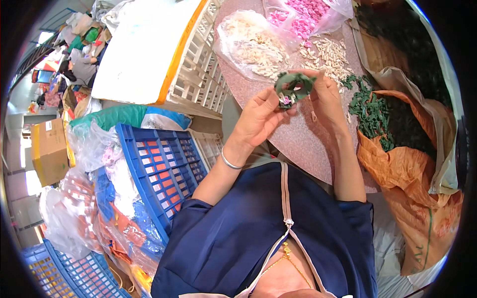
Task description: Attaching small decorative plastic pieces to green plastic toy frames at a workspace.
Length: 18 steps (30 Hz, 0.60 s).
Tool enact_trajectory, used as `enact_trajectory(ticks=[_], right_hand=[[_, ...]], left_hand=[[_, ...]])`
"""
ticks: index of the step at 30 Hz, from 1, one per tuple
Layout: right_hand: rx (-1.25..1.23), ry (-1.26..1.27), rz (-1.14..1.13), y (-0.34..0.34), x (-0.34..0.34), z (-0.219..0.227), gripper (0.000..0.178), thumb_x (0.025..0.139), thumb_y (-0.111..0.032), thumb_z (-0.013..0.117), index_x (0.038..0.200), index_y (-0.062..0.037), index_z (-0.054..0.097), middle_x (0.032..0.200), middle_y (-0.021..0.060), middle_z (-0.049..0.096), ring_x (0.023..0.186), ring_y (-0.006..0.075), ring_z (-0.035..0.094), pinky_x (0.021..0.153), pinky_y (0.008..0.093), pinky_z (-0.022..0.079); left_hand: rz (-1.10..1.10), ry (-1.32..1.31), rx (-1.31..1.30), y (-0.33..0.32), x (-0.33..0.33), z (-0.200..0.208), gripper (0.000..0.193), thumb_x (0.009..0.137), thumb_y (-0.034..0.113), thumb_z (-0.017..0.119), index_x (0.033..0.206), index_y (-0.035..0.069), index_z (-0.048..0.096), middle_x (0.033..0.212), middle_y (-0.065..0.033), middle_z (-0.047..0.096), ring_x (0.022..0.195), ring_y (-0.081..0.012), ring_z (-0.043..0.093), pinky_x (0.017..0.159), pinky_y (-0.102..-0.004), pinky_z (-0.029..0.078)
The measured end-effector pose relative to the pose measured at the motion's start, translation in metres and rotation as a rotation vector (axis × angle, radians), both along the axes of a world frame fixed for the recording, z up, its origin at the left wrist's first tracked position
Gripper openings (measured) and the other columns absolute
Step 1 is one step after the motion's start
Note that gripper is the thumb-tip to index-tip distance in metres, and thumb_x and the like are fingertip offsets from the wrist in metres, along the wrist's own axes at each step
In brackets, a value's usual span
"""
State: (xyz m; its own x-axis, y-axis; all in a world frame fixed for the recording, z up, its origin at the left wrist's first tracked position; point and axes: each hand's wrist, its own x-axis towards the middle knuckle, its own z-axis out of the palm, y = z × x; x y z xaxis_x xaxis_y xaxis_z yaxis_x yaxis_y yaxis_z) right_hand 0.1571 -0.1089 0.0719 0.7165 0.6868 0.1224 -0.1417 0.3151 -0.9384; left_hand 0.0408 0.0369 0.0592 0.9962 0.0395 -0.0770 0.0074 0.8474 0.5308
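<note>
Over the speckled pinkish table [303,149], a dark green, ring-shaped piece [283,85] with leaf-like edges is between my two hands. My left hand [256,116] pinches its lower left side, where a small pink and white bit shows. On its right side, the fingers of my right hand [327,99] are closed at the edge, their tips partly hidden by the piece. Beyond my hands lie small cream-coloured pieces [328,53], some loose and some in a clear plastic bag [231,35]. Several dark green pieces [371,111] lie in a heap right of my right hand.
Bright pink pieces [310,15] fill another bag at the far edge. An orange woven sack [402,171] stands open at the right. To my left are a blue plastic crate [149,171], a white crate [198,69], plastic bags and a cardboard box [49,151]. Another person [82,67] is far left.
</note>
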Motion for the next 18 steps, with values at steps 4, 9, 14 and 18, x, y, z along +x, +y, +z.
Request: enact_trajectory(ticks=[4,9,14,18], right_hand=[[0.005,0.007,0.113,-0.004,-0.002,0.009,0.075,0.106,-0.057,0.026,0.131,0.0042,0.06,0.12,0.0153,0.068,0.11,0.0219,0.065,0.097,0.0347,0.052],[0.118,0.152,0.016,0.005,-0.008,0.015,0.085,0.101,-0.068,0.027,0.134,0.0044,0.056,0.133,0.0198,0.062,0.126,0.0279,0.057,0.109,0.0406,0.045],[0.216,0.07,0.087,-0.01,0.005,0.011,0.069,0.104,-0.055,0.036,0.126,0.0043,0.063,0.136,0.0179,0.06,0.126,0.0277,0.057,0.109,0.0394,0.044],[0.029,-0.291,0.028,-0.011,0.002,0.013,0.027,0.098,-0.015,0.061,0.118,0.0015,0.069,0.131,0.0152,0.064,0.121,0.022,0.059,0.101,0.0333,0.049]], left_hand=[[0.061,-0.088,0.079,0.0,0.001,-0.006,0.045,0.093,0.006,0.071,0.135,0.001,0.056,0.131,-0.0131,0.061,0.118,-0.0231,0.061,0.1,-0.0407,0.054],[0.304,-0.157,0.621,-0.004,-0.001,0.007,0.062,0.081,-0.005,0.077,0.138,0.0,0.053,0.129,-0.0105,0.064,0.119,-0.0211,0.061,0.1,-0.0347,0.052],[0.63,-0.394,1.657,0.015,-0.004,0.026,0.07,0.075,-0.009,0.076,0.139,0.003,0.051,0.12,-0.0134,0.069,0.113,-0.024,0.066,0.099,-0.0355,0.051],[0.634,-0.325,1.691,0.016,-0.004,0.028,0.071,0.071,-0.006,0.078,0.137,0.004,0.053,0.115,-0.0121,0.071,0.11,-0.0247,0.068,0.096,-0.0359,0.051]])
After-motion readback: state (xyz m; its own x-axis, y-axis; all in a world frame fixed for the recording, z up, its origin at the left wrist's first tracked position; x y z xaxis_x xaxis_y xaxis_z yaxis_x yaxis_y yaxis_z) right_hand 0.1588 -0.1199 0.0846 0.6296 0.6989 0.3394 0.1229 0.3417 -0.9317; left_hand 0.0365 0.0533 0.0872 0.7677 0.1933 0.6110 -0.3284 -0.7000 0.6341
